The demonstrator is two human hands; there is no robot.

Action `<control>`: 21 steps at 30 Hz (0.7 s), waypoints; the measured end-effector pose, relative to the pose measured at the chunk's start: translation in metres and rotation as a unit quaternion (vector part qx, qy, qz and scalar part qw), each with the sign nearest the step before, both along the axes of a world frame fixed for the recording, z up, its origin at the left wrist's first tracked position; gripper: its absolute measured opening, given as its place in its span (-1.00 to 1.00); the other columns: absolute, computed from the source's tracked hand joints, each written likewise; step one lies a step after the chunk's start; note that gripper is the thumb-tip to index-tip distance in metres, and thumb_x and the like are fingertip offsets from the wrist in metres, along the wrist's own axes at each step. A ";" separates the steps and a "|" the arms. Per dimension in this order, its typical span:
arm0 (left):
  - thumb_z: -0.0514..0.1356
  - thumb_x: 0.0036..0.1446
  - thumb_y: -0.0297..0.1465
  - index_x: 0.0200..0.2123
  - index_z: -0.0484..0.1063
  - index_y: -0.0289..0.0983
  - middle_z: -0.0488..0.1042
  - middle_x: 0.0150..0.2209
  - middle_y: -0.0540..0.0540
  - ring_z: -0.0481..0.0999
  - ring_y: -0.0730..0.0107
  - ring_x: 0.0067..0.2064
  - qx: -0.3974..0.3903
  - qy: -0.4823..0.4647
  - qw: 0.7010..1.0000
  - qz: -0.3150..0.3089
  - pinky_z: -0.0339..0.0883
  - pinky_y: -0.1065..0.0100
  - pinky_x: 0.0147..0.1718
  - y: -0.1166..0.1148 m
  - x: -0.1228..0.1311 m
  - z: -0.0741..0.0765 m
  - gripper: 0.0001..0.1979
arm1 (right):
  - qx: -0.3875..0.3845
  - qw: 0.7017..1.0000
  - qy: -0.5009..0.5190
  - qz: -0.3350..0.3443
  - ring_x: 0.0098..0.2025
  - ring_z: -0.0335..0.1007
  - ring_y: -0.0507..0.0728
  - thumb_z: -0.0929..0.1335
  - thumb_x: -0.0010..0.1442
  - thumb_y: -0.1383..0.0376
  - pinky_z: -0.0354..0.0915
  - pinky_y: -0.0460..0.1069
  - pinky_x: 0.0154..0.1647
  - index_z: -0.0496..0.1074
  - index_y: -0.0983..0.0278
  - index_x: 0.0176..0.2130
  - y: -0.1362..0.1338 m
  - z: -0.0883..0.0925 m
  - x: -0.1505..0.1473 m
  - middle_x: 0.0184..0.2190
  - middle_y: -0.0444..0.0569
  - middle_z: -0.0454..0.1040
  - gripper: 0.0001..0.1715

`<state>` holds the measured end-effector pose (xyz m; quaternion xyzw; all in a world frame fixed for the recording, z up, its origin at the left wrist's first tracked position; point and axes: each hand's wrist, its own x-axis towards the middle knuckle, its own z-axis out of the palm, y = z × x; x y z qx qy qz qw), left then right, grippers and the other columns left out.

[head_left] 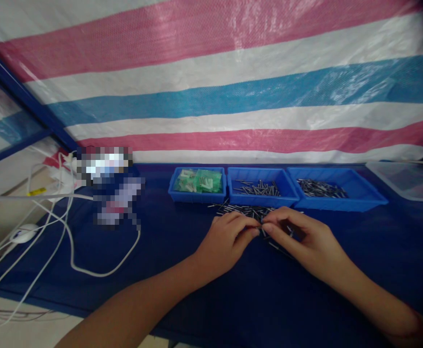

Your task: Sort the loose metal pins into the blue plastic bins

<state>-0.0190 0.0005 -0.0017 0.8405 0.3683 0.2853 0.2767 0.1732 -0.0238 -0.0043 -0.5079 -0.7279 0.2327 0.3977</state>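
Note:
My left hand (229, 241) and my right hand (305, 239) meet fingertip to fingertip above the dark blue table. Each pinches with thumb and forefinger at something tiny between them, too small to make out. Behind and beneath the fingers lies a loose pile of thin dark and silvery rods (246, 210). Beyond it three blue trays stand in a row. The left tray (197, 197) holds green and clear packets (209, 181). Short metal pins (262, 189) lie in the middle tray (264, 199), and dark metal rods (322, 188) in the right tray (365, 193).
White cables (72, 241) loop over the table's left side, near a white round device (25, 233) and two blurred-out objects (106, 166). A clear plastic lid or tray (407, 181) lies at the back right. Striped sheeting (211, 106) hangs behind.

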 end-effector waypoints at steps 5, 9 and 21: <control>0.12 0.26 -0.35 -0.20 0.44 -0.24 0.51 -0.22 -0.06 0.48 0.34 -0.14 -0.002 -0.008 1.000 -0.007 0.26 0.34 -0.16 0.000 0.000 0.001 -0.86 | -0.004 1.000 0.015 -0.001 -0.35 0.37 0.07 0.33 0.22 0.18 0.29 -0.05 -0.37 0.43 0.21 -0.29 -0.001 -0.003 -0.001 -0.39 -0.08 0.47 -0.84; 0.10 0.27 -0.33 -0.15 0.44 -0.25 0.48 -0.18 -0.09 0.47 0.33 -0.11 -0.003 -0.016 1.000 -0.016 0.28 0.33 -0.11 -0.001 0.000 -0.001 -0.82 | 0.018 1.000 0.007 0.022 -0.39 0.32 0.04 0.33 0.23 0.23 0.26 -0.06 -0.38 0.43 0.20 -0.27 -0.002 -0.002 -0.002 -0.43 -0.12 0.42 -0.90; 0.19 0.18 -0.37 -0.29 0.40 -0.28 0.48 -0.26 -0.09 0.46 0.34 -0.18 0.003 -0.090 0.996 0.030 0.30 0.34 -0.15 0.001 -0.001 0.002 -0.91 | 0.047 0.995 -0.044 0.073 -0.30 0.38 0.07 0.28 0.26 0.33 0.29 -0.03 -0.28 0.40 0.21 -0.23 0.003 0.001 0.001 -0.33 -0.06 0.45 -0.90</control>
